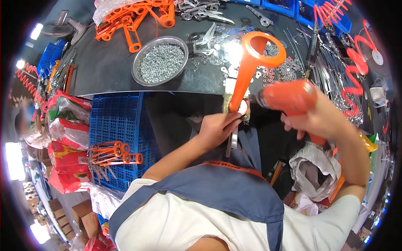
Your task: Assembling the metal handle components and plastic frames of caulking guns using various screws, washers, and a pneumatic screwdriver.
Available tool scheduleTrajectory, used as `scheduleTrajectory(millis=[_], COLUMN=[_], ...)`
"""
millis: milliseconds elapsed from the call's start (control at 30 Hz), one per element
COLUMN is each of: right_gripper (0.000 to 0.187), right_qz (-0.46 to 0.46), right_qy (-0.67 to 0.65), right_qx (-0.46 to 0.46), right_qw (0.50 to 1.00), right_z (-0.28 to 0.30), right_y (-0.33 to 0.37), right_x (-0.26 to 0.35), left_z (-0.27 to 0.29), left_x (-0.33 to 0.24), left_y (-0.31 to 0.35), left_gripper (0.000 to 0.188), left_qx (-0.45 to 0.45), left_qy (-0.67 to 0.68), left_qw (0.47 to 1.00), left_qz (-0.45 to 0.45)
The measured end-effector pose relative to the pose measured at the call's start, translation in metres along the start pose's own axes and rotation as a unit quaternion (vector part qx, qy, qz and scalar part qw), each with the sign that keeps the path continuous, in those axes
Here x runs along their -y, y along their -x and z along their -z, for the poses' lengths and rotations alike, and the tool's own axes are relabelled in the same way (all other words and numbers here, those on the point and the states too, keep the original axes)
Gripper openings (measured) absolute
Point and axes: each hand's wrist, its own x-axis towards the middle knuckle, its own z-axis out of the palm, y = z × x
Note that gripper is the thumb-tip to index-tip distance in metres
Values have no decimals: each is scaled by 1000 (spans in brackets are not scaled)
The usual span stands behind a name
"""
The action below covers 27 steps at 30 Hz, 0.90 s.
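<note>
In the head view, the lower end of the orange ringed part is pinched by the left hand's fingers, its long axis pointed away over the tabletop; just rightward, the drill is gripped by the right hand's curled fingers.

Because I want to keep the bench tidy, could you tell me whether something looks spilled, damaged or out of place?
Small metal pieces lie loose on the bench beyond the drill, unlike those gathered in the bowl; this looks untidy, perhaps intended. No damage is evident.
</note>
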Motion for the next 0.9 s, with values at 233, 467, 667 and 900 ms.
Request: scheduleTrajectory(millis=[233,467,667,900], right_gripper=[46,41,39,35], right_qz=[-1,70,101,88], right_qy=[-183,-324,-341,-347], right_qx=[-5,43,56,59], right_qw=[983,943,933,932], right_z=[-25,-47,-70,-75], right_y=[29,25,14,8], right_x=[-60,-86,-90,-102], left_z=[49,70,50,60], left_x=[21,-25,-5,-21], left_y=[39,-4,12,2], left_gripper=[28,28,41,33], left_qx=[-110,8,-19,-16], left_qy=[632,620,586,604], left_qw=[571,603,634,599], left_qz=[513,502,504,525])
